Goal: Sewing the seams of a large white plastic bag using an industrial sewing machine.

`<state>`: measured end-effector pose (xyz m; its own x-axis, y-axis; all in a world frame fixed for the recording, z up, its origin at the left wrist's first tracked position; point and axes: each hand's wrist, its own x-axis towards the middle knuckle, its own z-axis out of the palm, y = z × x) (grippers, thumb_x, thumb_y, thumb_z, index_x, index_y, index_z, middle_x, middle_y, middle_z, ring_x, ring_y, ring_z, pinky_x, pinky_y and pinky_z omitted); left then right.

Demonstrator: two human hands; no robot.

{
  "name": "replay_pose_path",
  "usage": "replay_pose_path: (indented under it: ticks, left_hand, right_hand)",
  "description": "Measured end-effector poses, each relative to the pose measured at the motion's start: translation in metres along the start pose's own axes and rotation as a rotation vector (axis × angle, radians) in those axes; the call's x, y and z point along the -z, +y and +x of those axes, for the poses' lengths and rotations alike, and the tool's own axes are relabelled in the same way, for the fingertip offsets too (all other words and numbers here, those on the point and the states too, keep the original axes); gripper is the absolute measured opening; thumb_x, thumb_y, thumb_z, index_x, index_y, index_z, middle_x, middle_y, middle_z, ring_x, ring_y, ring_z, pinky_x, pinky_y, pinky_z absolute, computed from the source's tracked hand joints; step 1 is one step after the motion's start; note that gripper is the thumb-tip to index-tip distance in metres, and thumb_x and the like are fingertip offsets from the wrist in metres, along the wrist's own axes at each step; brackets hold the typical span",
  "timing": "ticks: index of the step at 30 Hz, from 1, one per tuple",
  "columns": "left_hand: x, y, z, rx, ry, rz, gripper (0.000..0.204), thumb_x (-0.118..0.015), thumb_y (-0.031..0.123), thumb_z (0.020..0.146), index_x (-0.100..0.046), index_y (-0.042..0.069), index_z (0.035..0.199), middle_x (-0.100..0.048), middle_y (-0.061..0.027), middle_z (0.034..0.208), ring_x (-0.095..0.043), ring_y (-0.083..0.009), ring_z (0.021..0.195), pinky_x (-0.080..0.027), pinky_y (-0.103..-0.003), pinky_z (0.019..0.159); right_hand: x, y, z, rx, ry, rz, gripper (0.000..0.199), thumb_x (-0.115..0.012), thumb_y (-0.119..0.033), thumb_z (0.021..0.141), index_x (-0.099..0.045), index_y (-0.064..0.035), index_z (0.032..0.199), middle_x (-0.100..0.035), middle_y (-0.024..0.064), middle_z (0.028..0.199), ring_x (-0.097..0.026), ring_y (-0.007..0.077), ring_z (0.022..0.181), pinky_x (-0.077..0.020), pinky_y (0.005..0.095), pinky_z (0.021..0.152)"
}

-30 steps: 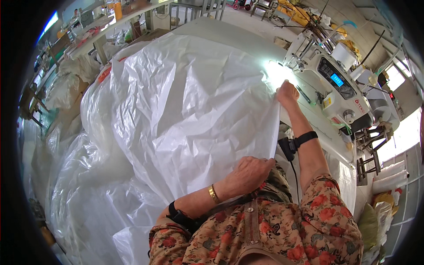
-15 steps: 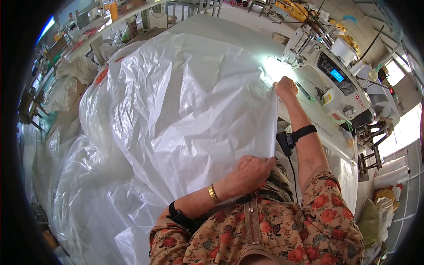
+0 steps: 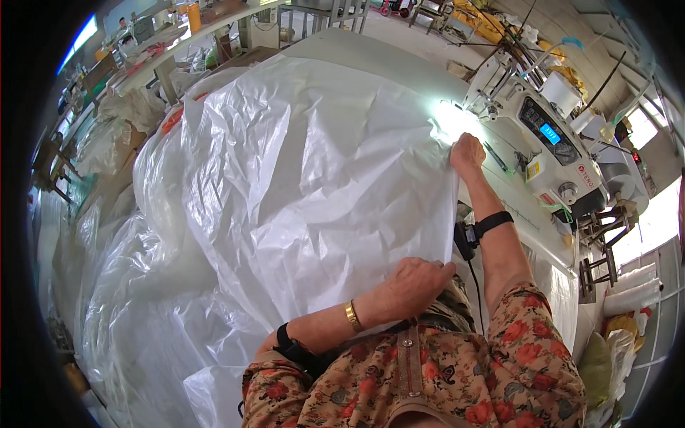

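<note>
A large white plastic sheet (image 3: 314, 171), wrinkled and shiny, spreads over the table and hangs down on my side. Its right edge is drawn fairly straight between my hands. Close to my body, my left hand (image 3: 414, 289) is closed on the near end of that edge. Farther off, beside the bright lamp spot, my right hand (image 3: 467, 152) pinches the same edge. Just right of that hand stands a white sewing machine (image 3: 542, 135) with a lit blue display. The needle area is washed out by glare.
The pale tabletop (image 3: 371, 53) shows beyond the sheet. A dark pen-like tool (image 3: 496, 157) lies by the machine. Clear plastic (image 3: 135, 314) heaps up at the left. A white thread cone (image 3: 560, 89) stands behind the machine head. Another worktable (image 3: 164, 57) is at the far left.
Both hands still grip the sheet's edge, with hardly any movement along it. The whole view has shifted slightly, so the machine and sheet appear a little farther right and lower.
</note>
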<state>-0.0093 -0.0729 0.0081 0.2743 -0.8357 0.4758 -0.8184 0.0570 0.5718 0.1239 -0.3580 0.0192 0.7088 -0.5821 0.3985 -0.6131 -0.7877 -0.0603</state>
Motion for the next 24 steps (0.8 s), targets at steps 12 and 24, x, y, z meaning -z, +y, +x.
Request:
replay_pose_path:
  ticks: [12,24]
  left_hand:
    - [-0.012,-0.008,-0.007,0.015,-0.067,0.013,0.006,-0.053,0.003,0.081,-0.052,-0.001,0.085,-0.061,-0.0161,0.074,-0.064,-0.0358,0.07,-0.049,-0.044,0.061]
    - [-0.017,-0.012,-0.012,0.08,-0.095,-0.004,0.008,-0.052,0.003,0.081,-0.054,-0.001,0.087,-0.062,-0.0167,0.071,-0.063,-0.0373,0.071,-0.048,-0.045,0.062]
  right_hand:
    - [0.004,0.003,0.007,0.301,-0.024,-0.152,0.012,-0.058,-0.003,0.076,-0.07,-0.004,0.078,-0.07,0.0164,0.084,-0.07,0.0316,0.084,-0.0548,0.0385,0.071]
    - [-0.003,0.0,-0.008,0.039,-0.132,-0.001,0.018,-0.054,-0.015,0.083,-0.067,-0.0019,0.087,-0.069,0.0199,0.089,-0.068,0.0357,0.09,-0.0536,0.0433,0.078]
